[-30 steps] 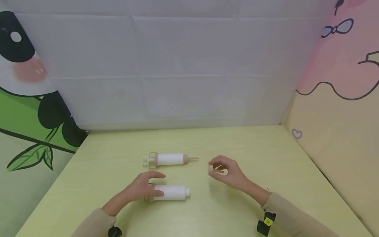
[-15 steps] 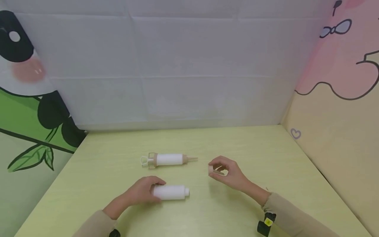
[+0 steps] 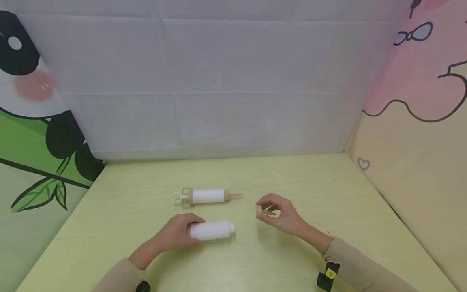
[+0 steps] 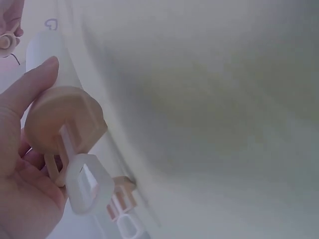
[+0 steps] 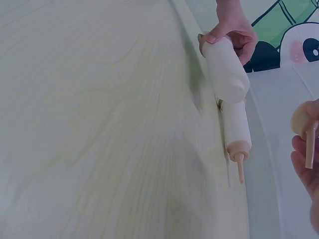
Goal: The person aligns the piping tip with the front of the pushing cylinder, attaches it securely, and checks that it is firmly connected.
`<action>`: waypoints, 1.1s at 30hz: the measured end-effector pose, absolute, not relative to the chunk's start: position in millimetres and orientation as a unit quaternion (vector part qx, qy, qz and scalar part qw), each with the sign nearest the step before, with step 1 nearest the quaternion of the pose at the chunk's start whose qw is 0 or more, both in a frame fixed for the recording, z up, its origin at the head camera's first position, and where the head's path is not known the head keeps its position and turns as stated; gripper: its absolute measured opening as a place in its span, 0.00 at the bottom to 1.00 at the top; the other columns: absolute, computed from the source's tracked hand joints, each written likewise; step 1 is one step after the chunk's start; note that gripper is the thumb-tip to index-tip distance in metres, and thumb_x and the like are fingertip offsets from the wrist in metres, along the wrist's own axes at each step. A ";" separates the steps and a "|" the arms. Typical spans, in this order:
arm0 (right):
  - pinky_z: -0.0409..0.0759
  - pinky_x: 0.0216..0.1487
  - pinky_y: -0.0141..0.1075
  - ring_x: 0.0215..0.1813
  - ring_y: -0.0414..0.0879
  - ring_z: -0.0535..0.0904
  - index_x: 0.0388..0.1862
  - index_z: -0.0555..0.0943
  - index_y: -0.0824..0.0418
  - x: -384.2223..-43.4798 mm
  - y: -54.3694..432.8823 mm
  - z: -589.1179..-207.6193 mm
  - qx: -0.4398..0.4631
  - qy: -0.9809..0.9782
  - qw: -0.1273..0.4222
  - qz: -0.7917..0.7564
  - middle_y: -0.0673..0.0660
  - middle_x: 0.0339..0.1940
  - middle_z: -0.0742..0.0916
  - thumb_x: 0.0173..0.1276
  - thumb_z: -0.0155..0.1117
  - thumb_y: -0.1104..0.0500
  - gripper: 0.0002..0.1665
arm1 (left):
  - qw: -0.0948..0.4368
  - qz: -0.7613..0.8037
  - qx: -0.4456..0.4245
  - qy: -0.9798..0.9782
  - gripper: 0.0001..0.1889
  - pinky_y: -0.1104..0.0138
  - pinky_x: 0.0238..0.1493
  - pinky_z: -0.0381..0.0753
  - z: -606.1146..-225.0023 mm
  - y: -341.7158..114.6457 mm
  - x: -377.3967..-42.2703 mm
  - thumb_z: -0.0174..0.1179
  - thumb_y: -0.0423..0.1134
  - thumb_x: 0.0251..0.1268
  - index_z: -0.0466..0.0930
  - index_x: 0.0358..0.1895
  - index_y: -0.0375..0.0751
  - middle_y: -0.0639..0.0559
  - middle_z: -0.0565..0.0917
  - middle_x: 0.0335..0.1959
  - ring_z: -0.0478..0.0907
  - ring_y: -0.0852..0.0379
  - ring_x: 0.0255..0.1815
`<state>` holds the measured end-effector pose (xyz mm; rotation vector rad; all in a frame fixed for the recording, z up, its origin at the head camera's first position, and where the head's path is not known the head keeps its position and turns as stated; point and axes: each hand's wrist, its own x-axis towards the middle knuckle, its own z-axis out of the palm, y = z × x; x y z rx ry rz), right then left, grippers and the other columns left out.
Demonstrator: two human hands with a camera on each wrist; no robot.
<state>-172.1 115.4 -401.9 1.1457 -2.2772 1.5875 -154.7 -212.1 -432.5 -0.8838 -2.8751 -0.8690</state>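
Note:
My left hand [image 3: 176,232] grips a large white plastic syringe [image 3: 211,230] round its flange end, a little above the table. Its front end, a short white neck, points right. In the left wrist view its beige flange [image 4: 55,119] and white plunger ring [image 4: 89,185] face the camera. To the right, my right hand [image 3: 282,213] pinches a beige nozzle cap [image 3: 258,211] between thumb and fingers; its thin tube [image 5: 310,147] shows in the right wrist view. The cap and the syringe's neck are apart.
Behind the held syringe, a second white syringe [image 3: 208,196] with a beige nozzle and flange lies on the pale yellow table [image 3: 310,174]. A white sheet [image 3: 233,89] rises at the table's far edge, with painted walls on both sides.
My left hand has closed its fingers round the syringe and raised it slightly off the table, tilting its neck up. The right hand stays almost still with the nozzle cap.

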 end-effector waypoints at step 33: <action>0.80 0.33 0.42 0.36 0.49 0.79 0.38 0.77 0.69 -176.5 90.7 -397.0 0.433 -0.738 0.106 0.506 0.62 0.36 0.81 0.48 0.68 0.74 0.16 | 0.051 -0.281 -0.317 -0.905 0.23 0.67 0.36 0.76 -379.0 -189.5 -170.9 0.74 0.40 0.36 0.81 0.43 0.43 0.55 0.82 0.39 0.77 0.59 0.36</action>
